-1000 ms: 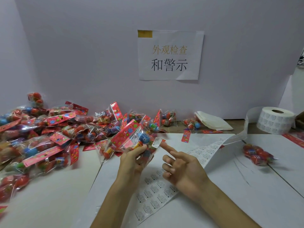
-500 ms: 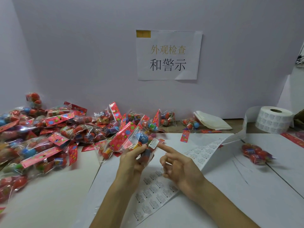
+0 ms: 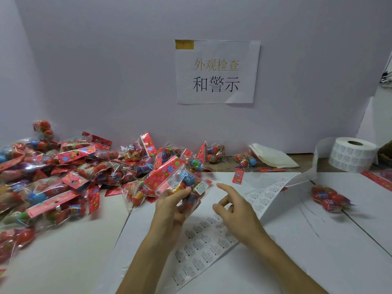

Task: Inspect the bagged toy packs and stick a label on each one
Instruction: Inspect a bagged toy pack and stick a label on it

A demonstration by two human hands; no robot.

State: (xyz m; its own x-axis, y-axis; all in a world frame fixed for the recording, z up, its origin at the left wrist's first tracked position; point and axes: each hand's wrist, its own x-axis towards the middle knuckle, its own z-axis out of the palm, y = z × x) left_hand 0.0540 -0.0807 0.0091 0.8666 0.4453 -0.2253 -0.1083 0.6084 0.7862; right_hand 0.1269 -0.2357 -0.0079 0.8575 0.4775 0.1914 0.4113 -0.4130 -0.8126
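Observation:
My left hand (image 3: 172, 205) grips a clear toy pack (image 3: 177, 181) with a red flowered header and coloured balls inside. A small white label (image 3: 201, 188) is stuck on the pack's right side. My right hand (image 3: 235, 211) hovers just right of the pack, index finger stretched out, other fingers loosely curled, holding nothing. Under both hands lies a long strip of labels (image 3: 212, 240) that runs up to the label roll (image 3: 352, 154) at the right.
A big pile of toy packs (image 3: 53, 172) fills the left side of the white table (image 3: 297, 251). One pack (image 3: 328, 199) lies alone at the right. More packs and a folded white stack (image 3: 273, 159) sit along the back wall under a paper sign (image 3: 216, 72).
My right index finger pressed the label onto the pack, then drew back to the right. The label now stays on the pack. My left hand kept its hold.

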